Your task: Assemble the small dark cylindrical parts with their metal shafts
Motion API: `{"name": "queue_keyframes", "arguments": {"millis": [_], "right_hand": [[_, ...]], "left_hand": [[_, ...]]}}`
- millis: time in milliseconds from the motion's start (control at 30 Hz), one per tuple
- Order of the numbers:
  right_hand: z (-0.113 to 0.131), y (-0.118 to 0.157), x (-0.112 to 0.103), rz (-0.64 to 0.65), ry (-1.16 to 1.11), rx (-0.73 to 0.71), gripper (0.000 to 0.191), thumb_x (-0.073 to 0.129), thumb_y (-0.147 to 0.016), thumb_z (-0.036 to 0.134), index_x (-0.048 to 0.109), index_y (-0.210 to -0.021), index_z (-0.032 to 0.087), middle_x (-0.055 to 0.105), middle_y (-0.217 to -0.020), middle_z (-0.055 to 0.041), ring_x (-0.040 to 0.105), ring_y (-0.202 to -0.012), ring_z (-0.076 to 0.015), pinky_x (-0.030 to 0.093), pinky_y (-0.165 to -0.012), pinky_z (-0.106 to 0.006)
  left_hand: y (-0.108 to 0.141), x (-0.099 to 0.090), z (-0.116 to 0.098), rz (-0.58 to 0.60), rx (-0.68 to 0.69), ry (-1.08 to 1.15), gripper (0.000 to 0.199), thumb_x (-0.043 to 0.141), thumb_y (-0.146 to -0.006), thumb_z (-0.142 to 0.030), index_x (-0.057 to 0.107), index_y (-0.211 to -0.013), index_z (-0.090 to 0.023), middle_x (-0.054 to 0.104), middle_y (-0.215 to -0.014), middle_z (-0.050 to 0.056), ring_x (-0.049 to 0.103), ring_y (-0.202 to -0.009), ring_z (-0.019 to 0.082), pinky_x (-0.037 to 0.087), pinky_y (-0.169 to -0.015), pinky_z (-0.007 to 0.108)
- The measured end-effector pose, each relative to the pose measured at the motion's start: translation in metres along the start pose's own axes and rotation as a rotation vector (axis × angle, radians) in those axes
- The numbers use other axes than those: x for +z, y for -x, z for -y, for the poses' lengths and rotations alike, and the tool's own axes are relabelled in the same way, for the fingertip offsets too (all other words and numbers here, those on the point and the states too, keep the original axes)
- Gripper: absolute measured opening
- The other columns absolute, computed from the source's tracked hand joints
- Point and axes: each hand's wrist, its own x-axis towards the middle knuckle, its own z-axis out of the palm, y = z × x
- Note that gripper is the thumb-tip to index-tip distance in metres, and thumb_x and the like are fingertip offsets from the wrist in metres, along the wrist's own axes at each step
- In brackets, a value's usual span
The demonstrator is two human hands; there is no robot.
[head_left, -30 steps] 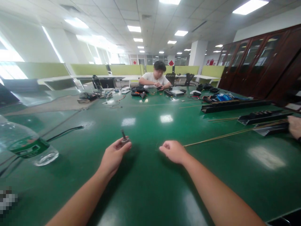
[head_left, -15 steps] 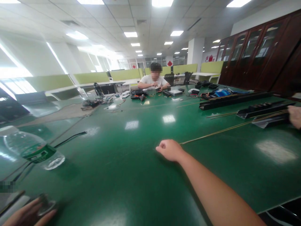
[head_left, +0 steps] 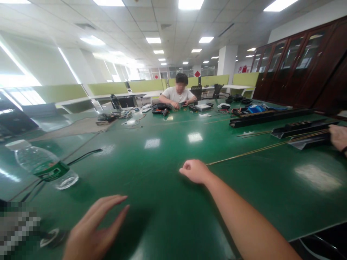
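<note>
Closed on the near end of some thin yellow wires (head_left: 244, 155), my right hand (head_left: 196, 171) rests on the green table (head_left: 151, 173). The wires stretch from it to the right, toward a co-worker's hand (head_left: 337, 136) at the edge of view. My left hand (head_left: 93, 227) hovers over the table at lower left, thumb and fingers apart with nothing between them. Beside it lies a small round object (head_left: 50, 238), blurred, its kind unclear.
A clear bottle with green label (head_left: 50, 166) lies tilted at left, near a black cable (head_left: 85, 156). Black channels (head_left: 265, 117) lie at right, with a blue bundle (head_left: 256, 108) behind. A person (head_left: 179, 92) sits across the table among tools and parts.
My left hand has let go of the round object and moved right over the table, fingers apart. My right hand stays put on the wires. The view has shifted slightly.
</note>
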Motion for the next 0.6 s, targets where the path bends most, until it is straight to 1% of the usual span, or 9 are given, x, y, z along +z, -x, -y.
{"name": "queue_keyframes", "arguments": {"millis": [33, 67, 100, 167, 233, 300, 400, 500, 600], "right_hand": [[0.000, 0.000, 0.000, 0.025, -0.002, -0.021, 0.025, 0.065, -0.080, 0.046, 0.072, -0.081, 0.022, 0.072, -0.081, -0.0020, 0.060, -0.067, -0.0146, 0.036, -0.056, -0.024], [-0.001, 0.001, 0.000, 0.055, -0.007, -0.047, 0.024, 0.067, -0.078, 0.045, 0.073, -0.081, 0.022, 0.072, -0.080, -0.0015, 0.060, -0.067, -0.0142, 0.036, -0.056, -0.023], [-0.002, 0.001, -0.001, 0.087, -0.016, -0.074, 0.024, 0.069, -0.076, 0.045, 0.073, -0.081, 0.022, 0.072, -0.079, -0.0011, 0.060, -0.067, -0.0139, 0.036, -0.056, -0.023], [-0.004, 0.002, 0.000, 0.139, -0.041, -0.115, 0.025, 0.070, -0.074, 0.044, 0.074, -0.081, 0.021, 0.071, -0.076, -0.0006, 0.060, -0.066, -0.0136, 0.037, -0.056, -0.022], [-0.006, 0.002, 0.000, 0.174, -0.059, -0.131, 0.024, 0.069, -0.074, 0.042, 0.073, -0.079, 0.019, 0.070, -0.072, -0.0003, 0.059, -0.065, -0.0133, 0.036, -0.055, -0.021], [-0.008, 0.000, 0.000, 0.189, -0.059, -0.134, 0.020, 0.067, -0.074, 0.037, 0.072, -0.074, 0.017, 0.068, -0.068, 0.0003, 0.058, -0.063, -0.0128, 0.035, -0.054, -0.021], [-0.009, -0.002, 0.000, 0.192, -0.047, -0.140, 0.018, 0.065, -0.074, 0.033, 0.070, -0.070, 0.017, 0.067, -0.065, 0.0010, 0.057, -0.060, -0.0121, 0.034, -0.052, -0.021], [-0.007, -0.003, -0.001, 0.165, -0.038, -0.129, 0.023, 0.063, -0.076, 0.039, 0.072, -0.070, 0.018, 0.066, -0.063, 0.0011, 0.057, -0.059, -0.0123, 0.034, -0.052, -0.022], [-0.004, -0.002, -0.001, 0.143, -0.094, -0.126, 0.030, 0.065, -0.076, 0.049, 0.074, -0.080, 0.021, 0.070, -0.071, 0.0006, 0.060, -0.063, -0.0130, 0.035, -0.054, -0.022]], "left_hand": [[-0.011, 0.019, -0.013, 0.085, 0.114, 0.013, 0.034, 0.071, -0.076, -0.036, 0.065, -0.110, -0.039, 0.069, -0.104, -0.003, 0.067, -0.092, 0.023, 0.057, -0.086, 0.037], [-0.022, 0.039, -0.025, 0.175, 0.172, 0.042, 0.031, 0.066, -0.082, -0.033, 0.064, -0.112, -0.035, 0.068, -0.104, 0.000, 0.066, -0.092, 0.022, 0.057, -0.085, 0.035], [-0.034, 0.059, -0.036, 0.265, 0.208, 0.064, 0.028, 0.062, -0.085, -0.030, 0.063, -0.113, -0.031, 0.068, -0.102, 0.001, 0.066, -0.091, 0.020, 0.056, -0.084, 0.033], [-0.053, 0.096, -0.052, 0.385, 0.249, 0.082, 0.033, 0.061, -0.085, -0.025, 0.060, -0.118, -0.027, 0.066, -0.102, 0.003, 0.065, -0.090, 0.018, 0.055, -0.083, 0.031], [-0.066, 0.127, -0.060, 0.447, 0.320, 0.110, 0.036, 0.061, -0.083, -0.019, 0.059, -0.118, -0.025, 0.065, -0.105, 0.005, 0.063, -0.093, 0.019, 0.054, -0.083, 0.031], [-0.073, 0.148, -0.061, 0.448, 0.368, 0.144, 0.033, 0.058, -0.080, -0.011, 0.062, -0.111, -0.023, 0.065, -0.104, 0.005, 0.062, -0.091, 0.019, 0.053, -0.081, 0.030], [-0.075, 0.161, -0.057, 0.417, 0.362, 0.205, 0.031, 0.054, -0.077, -0.004, 0.064, -0.101, -0.021, 0.065, -0.102, 0.005, 0.062, -0.089, 0.017, 0.051, -0.079, 0.028], [-0.076, 0.161, -0.053, 0.396, 0.322, 0.270, 0.034, 0.052, -0.079, -0.004, 0.065, -0.104, -0.022, 0.066, -0.102, 0.004, 0.061, -0.091, 0.017, 0.050, -0.081, 0.029], [-0.080, 0.158, -0.049, 0.354, 0.248, 0.308, 0.036, 0.051, -0.078, -0.002, 0.067, -0.103, -0.023, 0.067, -0.099, 0.003, 0.062, -0.092, 0.016, 0.050, -0.083, 0.029]]}}
